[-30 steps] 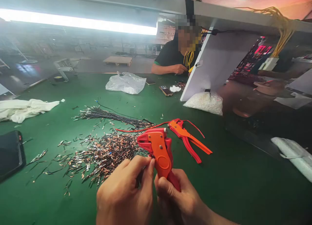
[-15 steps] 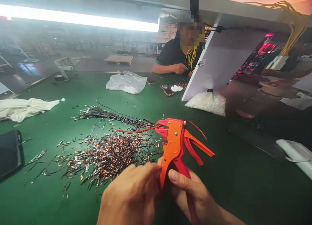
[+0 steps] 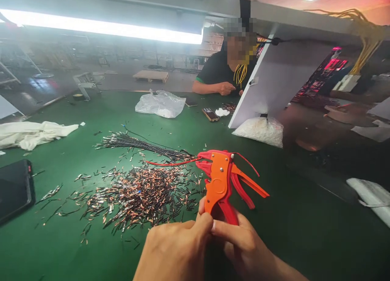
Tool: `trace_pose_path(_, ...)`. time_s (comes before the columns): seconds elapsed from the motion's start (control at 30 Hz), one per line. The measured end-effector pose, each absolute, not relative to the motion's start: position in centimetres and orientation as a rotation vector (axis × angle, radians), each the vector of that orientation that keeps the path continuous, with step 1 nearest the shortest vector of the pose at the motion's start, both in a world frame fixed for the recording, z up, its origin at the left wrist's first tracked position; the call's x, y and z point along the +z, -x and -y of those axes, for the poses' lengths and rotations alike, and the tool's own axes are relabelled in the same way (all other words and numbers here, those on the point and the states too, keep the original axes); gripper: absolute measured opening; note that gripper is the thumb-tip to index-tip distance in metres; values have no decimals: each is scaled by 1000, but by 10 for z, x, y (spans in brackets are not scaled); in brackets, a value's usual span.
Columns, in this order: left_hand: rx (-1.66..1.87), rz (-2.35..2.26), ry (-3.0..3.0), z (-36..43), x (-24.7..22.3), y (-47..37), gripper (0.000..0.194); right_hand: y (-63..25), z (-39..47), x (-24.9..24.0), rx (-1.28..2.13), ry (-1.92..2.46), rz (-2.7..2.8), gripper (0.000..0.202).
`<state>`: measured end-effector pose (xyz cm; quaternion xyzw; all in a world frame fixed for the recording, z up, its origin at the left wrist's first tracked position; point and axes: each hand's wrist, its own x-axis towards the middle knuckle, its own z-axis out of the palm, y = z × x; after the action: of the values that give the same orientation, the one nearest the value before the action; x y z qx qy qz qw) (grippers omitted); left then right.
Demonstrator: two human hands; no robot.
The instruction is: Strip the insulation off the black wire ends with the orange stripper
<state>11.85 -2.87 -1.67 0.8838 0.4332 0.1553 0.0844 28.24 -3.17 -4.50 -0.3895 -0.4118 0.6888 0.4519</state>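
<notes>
An orange and red wire stripper (image 3: 219, 179) stands tilted at mid-table, its jaws pointing left. A thin red strand (image 3: 170, 164) leads from the left into the jaws, and another red length sticks out behind the head. My right hand (image 3: 248, 242) is wrapped around the red handle, thumb in front. My left hand (image 3: 175, 248) is closed at the lower end of the orange handle, against the right thumb; its fingertips are hidden. Left of the tool lies a bundle of black wires (image 3: 146, 145), its right end close to the jaws.
A heap of short black wire offcuts with copper ends (image 3: 146, 193) covers the mat's middle. A dark phone (image 3: 15, 189) and white cloth (image 3: 33, 132) lie left. Beyond are a plastic bag (image 3: 161, 104), a second phone (image 3: 210, 114), a bag of white pieces (image 3: 262, 130) and a co-worker (image 3: 213, 76).
My left hand has shifted right along the handle and now meets my right thumb, covering more of the handle ends. The wire stripper stays almost in place; the view has shifted slightly.
</notes>
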Motion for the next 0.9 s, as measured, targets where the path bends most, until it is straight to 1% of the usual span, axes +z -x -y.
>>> trace_pose_path(0.17, 466, -1224, -2636, 29, -17, -117, 18, -288, 31, -43, 1779, 904, 1056, 11)
trace_pose_path(0.33, 451, -1259, -2672, 26, -14, -111, 18, -295, 25, -33, 1900, 862, 1117, 22)
trace_pose_path(0.47, 467, -1245, -2762, 25, -12, -108, 17, -296, 21, -27, 1961, 849, 1186, 18)
trace_pose_path(0.67, 596, -1134, -2783, 25, -14, -110, 16, -299, 19, -24, 2000, 866, 1226, 13)
trace_pose_path(0.83, 604, -1132, -2602, 24, -12, -114, 15, -302, 23, -24, 1972, 877, 1188, 13)
trace_pose_path(0.9, 688, -1190, -2441, 24, -10, -116, 15, -302, 25, -25, 1913, 843, 1141, 15)
